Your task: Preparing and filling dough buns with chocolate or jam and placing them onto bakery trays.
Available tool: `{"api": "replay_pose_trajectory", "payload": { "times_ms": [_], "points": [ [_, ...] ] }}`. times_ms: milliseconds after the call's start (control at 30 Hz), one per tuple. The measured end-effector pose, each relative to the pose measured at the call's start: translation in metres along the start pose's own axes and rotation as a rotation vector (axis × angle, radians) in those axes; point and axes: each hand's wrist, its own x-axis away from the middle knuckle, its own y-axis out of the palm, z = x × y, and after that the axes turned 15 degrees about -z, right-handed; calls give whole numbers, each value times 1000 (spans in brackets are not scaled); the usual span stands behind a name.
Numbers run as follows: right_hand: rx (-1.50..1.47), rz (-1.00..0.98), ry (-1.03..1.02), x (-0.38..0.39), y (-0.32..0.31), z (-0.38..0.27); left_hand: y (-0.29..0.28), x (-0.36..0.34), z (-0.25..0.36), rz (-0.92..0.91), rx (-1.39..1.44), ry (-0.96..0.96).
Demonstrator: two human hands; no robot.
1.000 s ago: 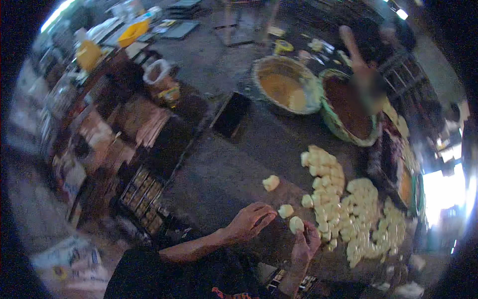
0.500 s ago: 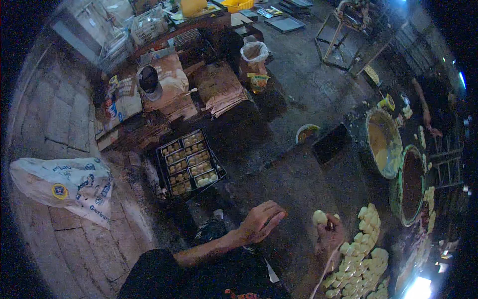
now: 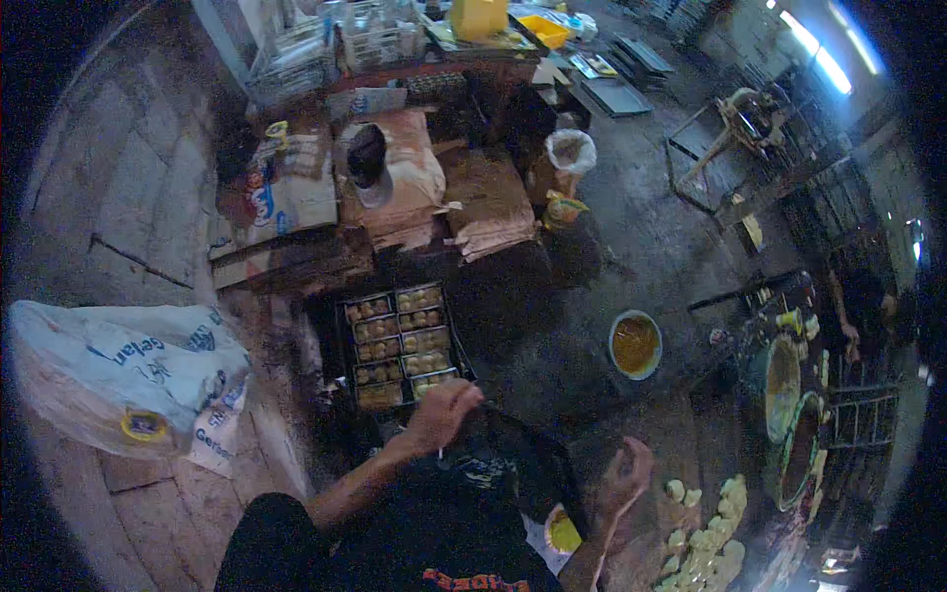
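Note:
My left hand (image 3: pixel 442 414) reaches over the near right corner of a dark tray (image 3: pixel 464 367), fingers bent together; whether anything is inside them is hidden. Small tins filled with pale dough balls (image 3: pixel 422 339) stand in two rows on that tray. My right hand (image 3: pixel 624 476) is raised beside the dark worktable, its fingers bent but apart, with nothing visible in it. To its right lie many pale dough pieces (image 3: pixel 712 548), some in a heap and a few loose. A yellow-filled white container (image 3: pixel 563 533) sits by my right forearm, partly hidden.
A bowl of orange-brown stuff (image 3: pixel 634 345) sits beyond the worktable. Two large round tubs (image 3: pixel 782 387) stand at the right, near another person (image 3: pixel 860 306). Stacked sacks with a cap (image 3: pixel 369 163) are at the back. A white sack (image 3: pixel 128 365) lies left.
The view has swung to the right. My left hand has moved to the tray's corner. The dough piece in my right hand no longer shows, and that hand's fingers have loosened.

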Motion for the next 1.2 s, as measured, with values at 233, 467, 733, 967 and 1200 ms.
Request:
{"api": "replay_pose_trajectory", "payload": {
  "times_ms": [233, 467, 733, 967, 1200],
  "points": [
    [-139, -322, -168, -65, 46, -99, -96, 70, -149, 303, -78, -333],
    [206, -896, -6, -77, 118, -59, -76, 166, -286, 299, -42, -657],
    [-48, -1192, -222, -145, 249, -83, -22, 249, -448, 581, 430, -621],
    [3, -1279, -391, -327, 317, -141, -121, 44, -331, 681, 776, -798],
    [103, -1586, -838, -549, 470, -194, -136, -125, -371, 1092, 882, -253]
  ]
}}
